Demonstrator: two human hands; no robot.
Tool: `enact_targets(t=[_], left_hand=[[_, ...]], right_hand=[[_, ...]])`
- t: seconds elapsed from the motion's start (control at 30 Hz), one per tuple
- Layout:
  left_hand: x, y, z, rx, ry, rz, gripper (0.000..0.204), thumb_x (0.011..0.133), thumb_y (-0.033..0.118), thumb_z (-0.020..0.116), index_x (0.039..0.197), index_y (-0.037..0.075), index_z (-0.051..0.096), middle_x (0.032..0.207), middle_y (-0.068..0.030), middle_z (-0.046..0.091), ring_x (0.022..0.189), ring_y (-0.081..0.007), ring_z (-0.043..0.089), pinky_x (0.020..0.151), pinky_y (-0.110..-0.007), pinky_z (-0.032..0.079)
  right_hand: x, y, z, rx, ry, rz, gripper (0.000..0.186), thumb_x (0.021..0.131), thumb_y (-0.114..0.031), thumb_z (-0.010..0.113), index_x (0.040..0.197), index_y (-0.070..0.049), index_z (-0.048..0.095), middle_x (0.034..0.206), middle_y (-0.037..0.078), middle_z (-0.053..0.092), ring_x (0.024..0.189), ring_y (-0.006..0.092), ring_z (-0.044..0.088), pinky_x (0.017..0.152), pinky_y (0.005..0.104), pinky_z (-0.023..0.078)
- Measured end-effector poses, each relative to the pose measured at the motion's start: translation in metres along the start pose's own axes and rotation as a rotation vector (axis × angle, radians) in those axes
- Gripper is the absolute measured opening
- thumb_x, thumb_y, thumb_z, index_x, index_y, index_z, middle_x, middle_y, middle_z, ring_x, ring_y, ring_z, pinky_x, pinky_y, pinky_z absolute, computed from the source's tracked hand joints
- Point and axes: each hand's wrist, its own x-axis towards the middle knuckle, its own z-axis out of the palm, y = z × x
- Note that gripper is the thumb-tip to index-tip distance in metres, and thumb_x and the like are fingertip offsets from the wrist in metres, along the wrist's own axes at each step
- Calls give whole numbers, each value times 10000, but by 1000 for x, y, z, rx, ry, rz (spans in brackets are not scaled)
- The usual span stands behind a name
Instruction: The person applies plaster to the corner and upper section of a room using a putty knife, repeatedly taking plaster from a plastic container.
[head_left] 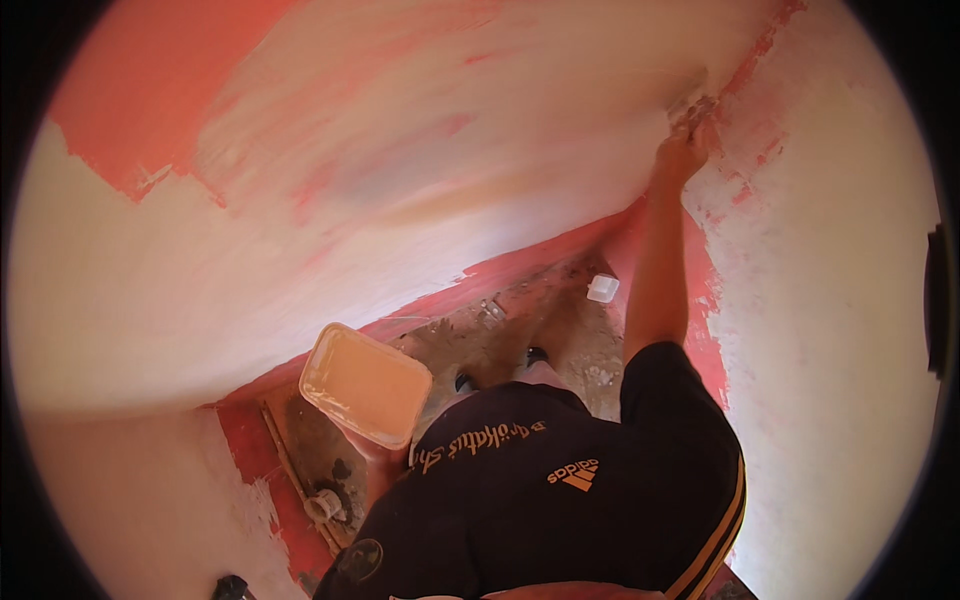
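Observation:
My left hand [376, 458] holds a rectangular plastic tub [407, 428] from below, its fingers partly hidden under it. Inside the tub lies a pale orange-looking liquid or paste [365, 385], with smears along the rim. Stretched far up and to the right, my right hand [684, 155] is closed around a small flat-ended tool [690, 100]. Whether that is a brush or a scraper, I cannot tell. The tool is against the wall near the corner, where red patches show through the whitish coating.
A large wall [400, 180] with red patches stands ahead, and a whitish wall [830, 300] rises at the right. On the dirty floor [450, 345] lie a small white container [602, 288] and debris. At lower left are a long pole [290, 465] and a whitish roll-like object [323, 506].

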Motion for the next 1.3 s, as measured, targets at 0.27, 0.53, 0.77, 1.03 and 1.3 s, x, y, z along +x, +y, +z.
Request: enact_targets(t=[0.27,0.53,0.77,1.03,1.3], left_hand=[[28,-4,-44,5,-146,67,594,1022,576,359,1423,144,427,1324,-31,553,1185,-219,566,974,-396,502],[33,-5,-56,-33,-120,5,596,1019,583,363,1420,147,430,1334,-19,547,1192,-208,561,986,-378,491],[43,-8,-84,78,-99,129,590,1022,576,361,1422,148,428,1335,-21,538,1196,-210,553,980,-386,495],[49,0,-83,-58,-134,103,574,1030,562,357,1416,144,436,1307,-42,551,1168,-215,568,954,-380,517],[51,-5,-88,-112,-98,164,604,1005,606,379,1408,162,451,1319,-6,552,1178,-202,566,980,-391,499]], right_hand=[[-201,-126,54,132,-164,166,345,957,-42,568,1276,86,595,1012,153,719,822,116,653,688,288,522],[-360,-178,94,287,-510,-127,441,914,111,556,1353,80,522,1328,237,597,1171,245,637,955,310,510],[-346,-148,60,377,-383,323,207,1006,-48,529,1157,62,618,1071,58,657,910,111,613,797,266,519],[-262,-204,96,56,-281,-88,307,931,-17,567,1232,7,620,1070,160,666,806,265,677,666,343,541],[-379,-224,141,14,-609,-589,551,799,14,648,1343,-7,560,1307,264,589,1150,362,638,780,366,579]])
